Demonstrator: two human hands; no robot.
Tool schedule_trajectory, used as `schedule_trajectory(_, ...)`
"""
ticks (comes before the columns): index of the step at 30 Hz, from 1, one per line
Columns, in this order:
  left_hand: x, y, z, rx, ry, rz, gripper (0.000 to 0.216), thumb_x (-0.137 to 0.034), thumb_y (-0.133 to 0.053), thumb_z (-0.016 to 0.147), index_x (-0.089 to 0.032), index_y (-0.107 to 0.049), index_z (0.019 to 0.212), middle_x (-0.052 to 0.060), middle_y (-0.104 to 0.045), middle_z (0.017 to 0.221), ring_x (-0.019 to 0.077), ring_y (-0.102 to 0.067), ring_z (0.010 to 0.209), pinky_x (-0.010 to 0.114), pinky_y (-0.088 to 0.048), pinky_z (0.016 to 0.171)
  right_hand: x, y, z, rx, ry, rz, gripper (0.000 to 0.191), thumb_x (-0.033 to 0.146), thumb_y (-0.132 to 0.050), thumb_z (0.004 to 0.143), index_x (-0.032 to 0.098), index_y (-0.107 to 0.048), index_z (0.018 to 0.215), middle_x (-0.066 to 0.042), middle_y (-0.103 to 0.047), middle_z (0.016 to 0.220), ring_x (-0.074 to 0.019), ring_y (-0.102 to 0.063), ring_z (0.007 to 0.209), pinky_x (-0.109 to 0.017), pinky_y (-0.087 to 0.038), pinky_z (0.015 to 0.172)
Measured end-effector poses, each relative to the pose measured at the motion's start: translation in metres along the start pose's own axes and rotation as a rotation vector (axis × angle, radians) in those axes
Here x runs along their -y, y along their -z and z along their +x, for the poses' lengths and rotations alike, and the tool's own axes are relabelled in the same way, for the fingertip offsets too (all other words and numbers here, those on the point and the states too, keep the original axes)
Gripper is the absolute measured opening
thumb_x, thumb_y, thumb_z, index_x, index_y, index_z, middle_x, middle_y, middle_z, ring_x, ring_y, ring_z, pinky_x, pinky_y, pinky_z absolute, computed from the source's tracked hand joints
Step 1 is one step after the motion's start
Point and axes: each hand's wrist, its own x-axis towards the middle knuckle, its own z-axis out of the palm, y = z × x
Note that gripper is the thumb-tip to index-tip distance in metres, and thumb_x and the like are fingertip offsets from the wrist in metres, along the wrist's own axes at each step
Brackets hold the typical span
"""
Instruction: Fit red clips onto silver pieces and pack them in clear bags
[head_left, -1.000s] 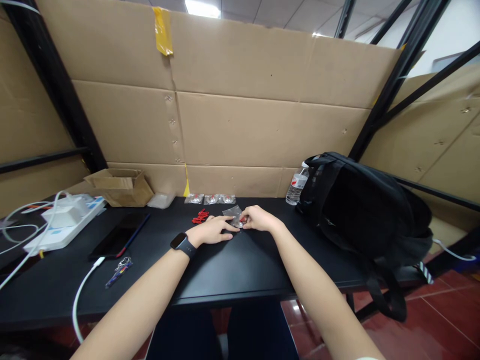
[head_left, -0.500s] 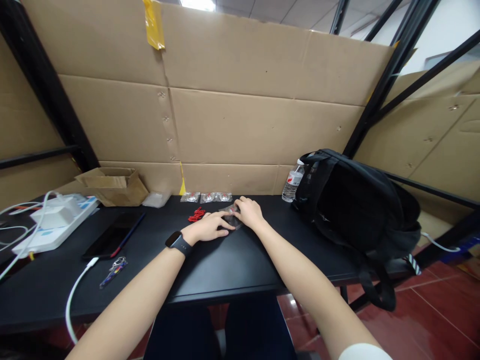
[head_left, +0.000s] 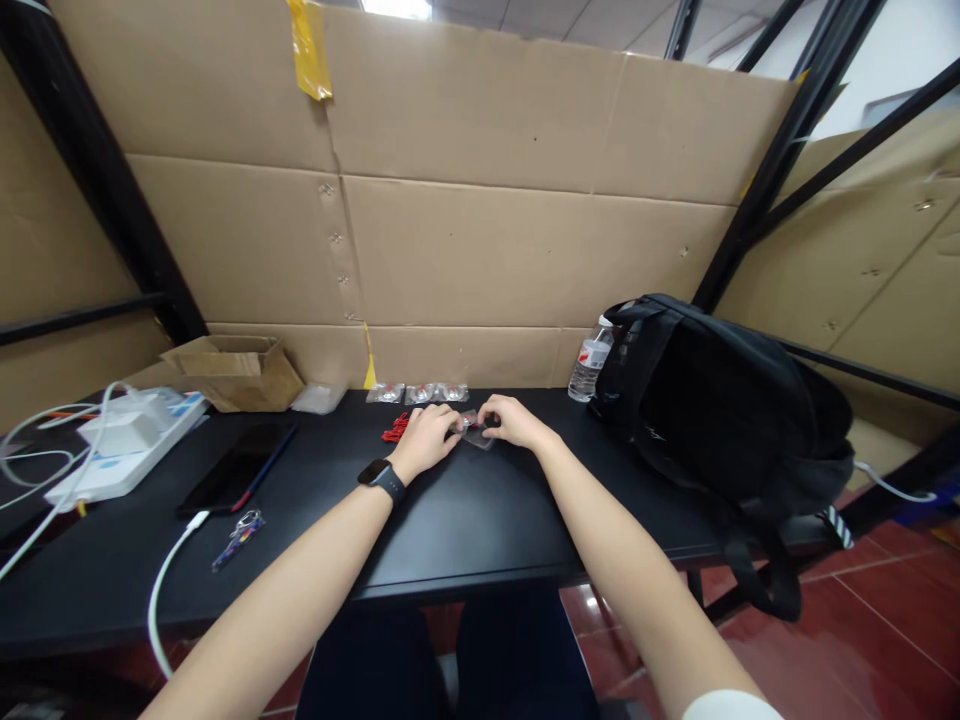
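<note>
Between my hands, over the black table, is a small clear plastic bag (head_left: 478, 438) with a small silver-and-red item in it. My left hand (head_left: 429, 438), with a dark watch on its wrist, pinches the bag's left side. On the opposite side my right hand (head_left: 516, 421) grips the bag's edge between thumb and fingers. A bundle of red cord (head_left: 395, 428) lies just left of my left hand. Behind it, along the cardboard wall, several small clear packets (head_left: 421, 393) sit in a row, each with a silver-and-red piece inside.
At the right stand a water bottle (head_left: 590, 362) and a black backpack (head_left: 739, 420). Leftward lie a phone (head_left: 236, 468) with a cable, a keychain (head_left: 238, 540), a power strip (head_left: 127, 455), a paper bag (head_left: 236, 375) and a clear plastic packet (head_left: 319, 398). Cardboard (head_left: 480, 250) walls the back.
My hands have gone from lying spread over the bag to pinching it at both sides. My left fingers have curled in, and my right hand has shifted slightly right.
</note>
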Motion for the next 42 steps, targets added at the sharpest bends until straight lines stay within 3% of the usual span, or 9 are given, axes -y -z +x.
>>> schedule_trajectory(6, 0.009, 0.006, -0.001, 0.003, 0.047, -0.05, 0.004, -0.023, -0.062, 0.087, -0.023, -0.065, 0.084, 0.003, -0.073, 0.093, 0.0254, -0.062, 0.101, 0.038, -0.04, 0.091, 0.0, 0.003, -0.001, -0.024, -0.013, 0.101, 0.006, 0.012, -0.075, 0.077, 0.018, -0.075, 0.077, -0.001, -0.069, 0.082, -0.0125, -0.059, 0.071, -0.023, -0.043, 0.072)
schedule_trajectory(10, 0.013, 0.006, 0.0, -0.049, 0.134, -0.375, 0.01, -0.032, -0.059, 0.09, -0.023, -0.064, 0.092, 0.001, -0.075, 0.093, 0.0192, -0.069, 0.091, 0.03, -0.046, 0.088, 0.005, 0.002, -0.001, -0.014, -0.136, 0.249, 0.006, 0.022, -0.072, 0.079, 0.016, -0.073, 0.081, 0.001, -0.068, 0.07, -0.0119, -0.058, 0.063, -0.023, -0.044, 0.066)
schedule_trajectory(13, 0.011, 0.005, 0.001, -0.065, 0.257, -0.53, 0.02, -0.034, -0.059, 0.089, -0.023, -0.059, 0.106, -0.001, -0.077, 0.087, 0.0179, -0.072, 0.084, 0.03, -0.048, 0.087, 0.008, -0.001, 0.001, -0.024, -0.205, 0.446, 0.01, 0.023, -0.069, 0.078, 0.015, -0.068, 0.084, -0.001, -0.07, 0.074, -0.0133, -0.063, 0.068, -0.024, -0.048, 0.068)
schedule_trajectory(20, 0.001, 0.008, 0.002, -0.032, 0.447, -0.347, 0.046, -0.028, -0.064, 0.082, -0.027, -0.048, 0.126, -0.004, -0.078, 0.083, 0.0223, -0.072, 0.093, 0.04, -0.04, 0.099, 0.01, 0.0, -0.004, -0.034, -0.307, 0.472, 0.061, 0.013, -0.07, 0.071, 0.023, -0.047, 0.126, 0.005, -0.071, 0.07, -0.0129, -0.064, 0.062, -0.021, -0.048, 0.064)
schedule_trajectory(28, -0.003, 0.011, -0.002, 0.122, 0.322, -0.09, 0.025, -0.027, -0.06, 0.083, -0.03, -0.072, 0.105, 0.0, -0.075, 0.085, 0.0257, -0.068, 0.094, 0.044, -0.034, 0.095, 0.022, 0.001, -0.002, 0.116, -0.176, 0.099, 0.032, 0.007, -0.059, 0.077, 0.021, -0.077, 0.1, 0.002, -0.068, 0.073, -0.0108, -0.059, 0.064, -0.021, -0.042, 0.068)
schedule_trajectory(31, -0.002, 0.012, -0.003, 0.146, 0.234, 0.005, 0.025, -0.029, -0.057, 0.087, -0.03, -0.076, 0.102, 0.006, -0.073, 0.098, 0.0295, -0.061, 0.106, 0.046, -0.034, 0.095, 0.025, 0.001, -0.003, 0.138, -0.138, -0.005, 0.036, 0.01, -0.067, 0.074, 0.022, -0.078, 0.107, -0.001, -0.066, 0.083, -0.0143, -0.059, 0.074, -0.025, -0.045, 0.075)
schedule_trajectory(35, -0.002, 0.011, -0.005, 0.138, 0.176, 0.028, 0.032, -0.044, -0.049, 0.095, -0.03, -0.077, 0.1, 0.008, -0.069, 0.112, 0.0326, -0.055, 0.114, 0.049, -0.035, 0.096, 0.024, -0.003, -0.005, 0.147, -0.081, -0.09, 0.048, 0.018, -0.079, 0.071, 0.025, -0.073, 0.118, -0.008, -0.061, 0.114, -0.0239, -0.056, 0.107, -0.034, -0.044, 0.097)
schedule_trajectory(38, -0.003, 0.011, -0.006, 0.132, 0.155, 0.036, 0.033, -0.053, -0.063, 0.086, -0.027, -0.076, 0.101, 0.009, -0.069, 0.114, 0.0349, -0.052, 0.116, 0.051, -0.034, 0.098, 0.022, -0.009, -0.004, 0.134, -0.097, -0.124, 0.033, 0.022, -0.073, 0.082, 0.026, -0.073, 0.115, -0.008, -0.06, 0.121, -0.0245, -0.053, 0.112, -0.038, -0.042, 0.1)
schedule_trajectory(42, -0.001, 0.011, -0.005, 0.112, 0.166, 0.027, 0.02, -0.038, -0.062, 0.088, -0.026, -0.074, 0.097, 0.008, -0.072, 0.11, 0.0322, -0.056, 0.112, 0.05, -0.034, 0.099, 0.024, -0.01, -0.001, 0.107, -0.089, -0.105, 0.02, 0.028, -0.061, 0.095, 0.025, -0.074, 0.11, -0.007, -0.064, 0.118, -0.0236, -0.055, 0.113, -0.038, -0.042, 0.1)
